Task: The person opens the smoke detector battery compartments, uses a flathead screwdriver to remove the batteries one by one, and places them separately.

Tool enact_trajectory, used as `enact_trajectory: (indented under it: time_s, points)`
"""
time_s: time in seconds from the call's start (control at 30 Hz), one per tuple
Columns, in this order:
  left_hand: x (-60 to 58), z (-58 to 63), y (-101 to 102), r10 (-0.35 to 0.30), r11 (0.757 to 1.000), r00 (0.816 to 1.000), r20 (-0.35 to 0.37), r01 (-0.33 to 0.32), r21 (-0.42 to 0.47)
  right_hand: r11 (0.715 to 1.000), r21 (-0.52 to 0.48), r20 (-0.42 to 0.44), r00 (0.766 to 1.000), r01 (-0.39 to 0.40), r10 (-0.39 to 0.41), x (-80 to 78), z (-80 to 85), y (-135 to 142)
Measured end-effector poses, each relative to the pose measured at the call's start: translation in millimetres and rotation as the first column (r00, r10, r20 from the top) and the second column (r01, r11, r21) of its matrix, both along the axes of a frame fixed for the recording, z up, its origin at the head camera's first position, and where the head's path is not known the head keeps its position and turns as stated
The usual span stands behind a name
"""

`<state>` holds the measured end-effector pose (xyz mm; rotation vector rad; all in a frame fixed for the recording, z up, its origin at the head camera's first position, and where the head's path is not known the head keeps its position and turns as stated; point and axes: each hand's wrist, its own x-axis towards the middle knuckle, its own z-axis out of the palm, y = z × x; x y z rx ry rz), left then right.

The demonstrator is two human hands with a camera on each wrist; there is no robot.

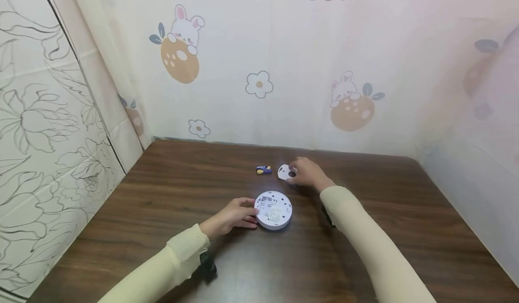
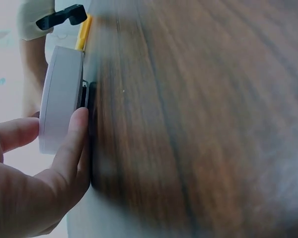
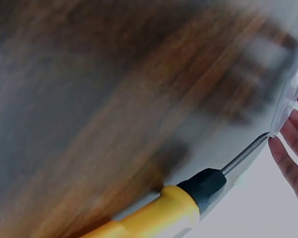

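Note:
A round white smoke detector (image 1: 273,210) lies near the middle of the table, its back with a battery compartment and a label facing up. My left hand (image 1: 235,215) grips its left edge, thumb at the upper rim and fingers along the side; the left wrist view shows the detector (image 2: 62,99) edge-on between them. Farther back, my right hand (image 1: 307,173) holds a thin white mounting plate (image 1: 283,172) with a central hole by its right side. In the right wrist view the fingertips touch the rim of this plate (image 3: 287,99), which stands tilted.
Two blue-and-yellow batteries (image 1: 263,169) lie side by side left of the plate. A screwdriver with a yellow and black handle (image 3: 164,213) shows close by in the right wrist view. Brown wood table (image 1: 162,186) runs back to a printed curtain (image 1: 259,114).

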<state>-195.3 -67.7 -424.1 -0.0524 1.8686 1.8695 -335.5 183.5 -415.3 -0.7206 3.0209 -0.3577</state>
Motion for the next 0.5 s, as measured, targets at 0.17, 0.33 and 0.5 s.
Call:
enact_trajectory:
  time_s: [0.17, 0.33, 0.5]
  points:
    - [2.1, -1.6, -2.4, -0.025, 0.999, 1.000, -0.002, 0.025, 0.042, 0.999, 0.000, -0.008, 0.999, -0.032, 0.032, 7.4, 6.3, -1.4]
    - [1.4, -1.5, -2.9, -0.032, 0.997, 0.999, 0.010, 0.031, 0.071, 0.999, -0.002, -0.001, 0.999, -0.040, 0.040, 14.1, 10.7, 0.4]
    - [2.3, -0.1, -3.5, -0.035, 0.997, 0.999, 0.016, 0.033, 0.074, 0.998, -0.004, -0.023, 0.998, -0.055, 0.055, 21.7, 15.3, 4.8]
